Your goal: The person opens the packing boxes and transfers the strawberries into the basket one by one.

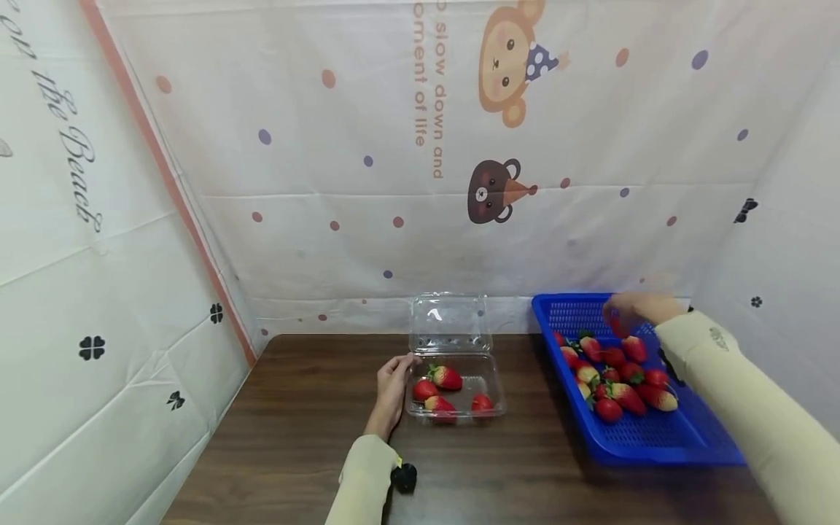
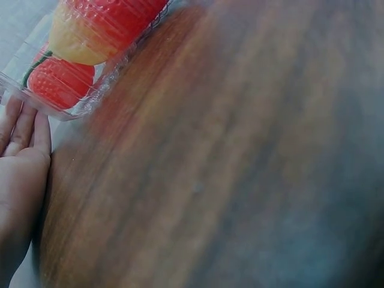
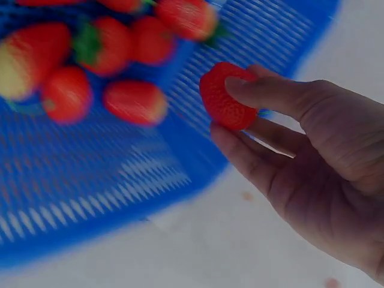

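A clear plastic clamshell box [image 1: 488, 368] stands on the table with its lid raised, holding several strawberries [image 1: 448, 378]. My left hand [image 1: 392, 379] holds its left rim near the hinge; in the left wrist view, fingers [image 2: 23, 129] lie along the outside of the wall, and the thumb is hidden. Over the back of the blue basket [image 1: 663, 435], my right hand [image 1: 633, 310] is blurred. The right wrist view shows its thumb and fingers pinching one red strawberry [image 3: 225, 96], lifted apart from the others. Several more strawberries [image 1: 626, 397] lie in the basket.
The dark wooden table [image 1: 295, 437] bears both the box and the basket, the basket at the right. Behind them hangs a white printed cloth [image 1: 315, 248], close to the raised lid. Similar cloth walls [image 1: 98, 408] stand at the sides.
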`<state>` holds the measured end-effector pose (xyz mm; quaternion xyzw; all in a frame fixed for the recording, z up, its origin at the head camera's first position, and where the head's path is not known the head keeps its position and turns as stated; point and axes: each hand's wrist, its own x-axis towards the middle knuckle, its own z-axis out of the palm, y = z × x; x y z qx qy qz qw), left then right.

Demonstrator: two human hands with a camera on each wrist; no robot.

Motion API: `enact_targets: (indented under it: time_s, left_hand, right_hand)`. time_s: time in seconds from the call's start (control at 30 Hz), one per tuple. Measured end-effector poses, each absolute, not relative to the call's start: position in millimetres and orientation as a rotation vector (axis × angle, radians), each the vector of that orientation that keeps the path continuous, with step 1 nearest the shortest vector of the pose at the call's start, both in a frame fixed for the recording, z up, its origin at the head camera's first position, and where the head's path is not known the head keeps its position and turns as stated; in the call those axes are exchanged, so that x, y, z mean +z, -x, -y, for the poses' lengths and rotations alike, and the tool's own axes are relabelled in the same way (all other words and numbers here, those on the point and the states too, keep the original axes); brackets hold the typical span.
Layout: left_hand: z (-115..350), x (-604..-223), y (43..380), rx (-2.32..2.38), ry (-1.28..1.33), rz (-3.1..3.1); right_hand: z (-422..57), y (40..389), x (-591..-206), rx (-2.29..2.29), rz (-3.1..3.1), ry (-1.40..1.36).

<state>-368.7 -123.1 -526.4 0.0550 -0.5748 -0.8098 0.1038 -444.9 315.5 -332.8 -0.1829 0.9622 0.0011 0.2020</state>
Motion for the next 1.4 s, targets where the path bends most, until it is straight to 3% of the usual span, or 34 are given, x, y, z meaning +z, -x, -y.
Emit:
enact_targets:
  time_s: [0.27,0.73,0.8,0.93,1.03,1.13,1.27,1.4]
  left_hand:
    - [123,-527,365,-2.396,-0.178,1.695]
    - [124,-523,368,-2.395,-0.179,1.694]
    - [124,-524,367,-2.397,-0.172,1.693]
    - [122,-527,364,-2.401,-0.179,1.693]
    - [122,-528,364,-2.394,-0.189,1.688]
    - [123,-528,364,-2.389,-0.187,1.68]
    - [123,-526,364,-2.392,-0.176,1.665]
    - [121,-527,360,-2.414,-0.152,1.649]
  right_hand:
    - [-313,432,-368,-0.189,-2.588,0.255]
    - [-283,440,-355,-0.168,-2.538,0.443]
    - [-274,443,-347,-0.159,-2.599,0.553]
    - [-240,447,-320,-0.125,-2.834,1.055]
    - [-198,441,-299,-0.047,-2.955,1.395]
    - [-149,427,-293,0.021,-2.886,1.523]
    - [-93,405,-317,0.137,-2.704,1.62]
    - [-62,381,-361,0.351,-2.566,1.551]
